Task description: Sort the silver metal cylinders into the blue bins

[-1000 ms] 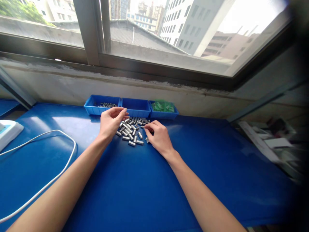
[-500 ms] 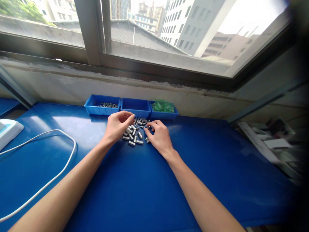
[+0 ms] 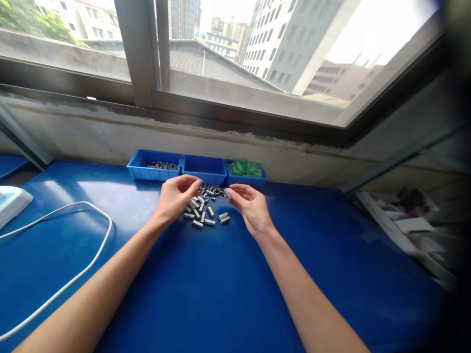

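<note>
A loose heap of short silver metal standoffs (image 3: pixel 197 224) lies on the blue tabletop between my two hands. My right hand (image 3: pixel 253 208), at the heap's right side, pinches one standoff (image 3: pixel 227 194) between thumb and fingertips, lifted off the table. On the other side, my left hand (image 3: pixel 178 196) hovers at the heap's edge with thumb and index finger brought together. Whatever may be in that pinch is too small to make out. Two standoffs (image 3: pixel 223 218) lie side by side below my right hand.
Behind the heap stand three blue bins: the left bin (image 3: pixel 154 173) with small metal parts, the middle bin (image 3: pixel 204 177), and the right bin (image 3: pixel 250 181) with green bags (image 3: pixel 245 168). A white cable (image 3: pixel 105 240) curves across the left, near a white device (image 3: pixel 14 203).
My right hand has risen slightly and moved right, now with a standoff at its fingertips, uncovering the two standoffs lying together. My left hand stays nearly in place.
</note>
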The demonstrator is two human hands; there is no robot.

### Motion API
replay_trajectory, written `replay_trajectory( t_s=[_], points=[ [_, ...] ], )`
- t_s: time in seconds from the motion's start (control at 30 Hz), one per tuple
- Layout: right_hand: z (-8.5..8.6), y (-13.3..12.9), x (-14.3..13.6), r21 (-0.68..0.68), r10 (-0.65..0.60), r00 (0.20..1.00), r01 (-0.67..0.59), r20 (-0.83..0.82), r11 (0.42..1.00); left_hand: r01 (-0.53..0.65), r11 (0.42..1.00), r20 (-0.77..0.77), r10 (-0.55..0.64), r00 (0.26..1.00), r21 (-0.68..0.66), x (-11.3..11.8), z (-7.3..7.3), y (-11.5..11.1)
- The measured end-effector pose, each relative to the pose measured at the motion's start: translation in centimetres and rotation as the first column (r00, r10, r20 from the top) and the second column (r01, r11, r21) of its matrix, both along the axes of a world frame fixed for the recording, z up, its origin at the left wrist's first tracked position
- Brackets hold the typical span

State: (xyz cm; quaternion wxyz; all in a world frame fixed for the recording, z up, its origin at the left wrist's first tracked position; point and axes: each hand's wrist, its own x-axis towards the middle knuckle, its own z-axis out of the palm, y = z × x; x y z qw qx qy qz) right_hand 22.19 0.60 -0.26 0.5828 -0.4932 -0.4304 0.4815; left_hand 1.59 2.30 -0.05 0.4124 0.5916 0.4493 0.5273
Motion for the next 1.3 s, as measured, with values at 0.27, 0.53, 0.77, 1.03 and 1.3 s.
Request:
replay_trajectory(
  t_s=[0.27, 0.53, 0.77, 1.03, 1.3],
  points=[
    [0.2, -0.1, -0.3, -0.140, 0.052, 0.941, -0.104, -0.334, 0.985, 0.070, 0.997, -0.024, -0.070, 0.997, 0.011, 0.3, -0.5, 0.0],
    [0.3, -0.5, -1.2, -0.104, 0.116, 0.932, -0.160, -0.342, 0.982, 0.258, 0.965, -0.071, -0.254, 0.965, 0.049, 1.0, 0.5, -1.2],
    [1.1, 0.6, -1.6, 0.072, 0.133, 0.985, -0.141, 0.108, 0.987, 0.092, 0.991, -0.041, -0.088, 0.995, 0.102, 1.1, -0.2, -0.6],
    [3.0, 5.9, -0.7, 0.292, -0.129, 0.827, -0.045, 0.548, 0.955, -0.007, 0.961, -0.308, 0.096, 0.947, 0.278, 0.3, -0.7, -0.3],
    [3.6, 2.5, 1.2, -0.092, 0.210, 0.446, -0.272, 0.870, 0.958, 0.089, 0.926, -0.417, 0.078, 0.905, 0.368, 0.6, -0.7, -0.9]
  ],
)
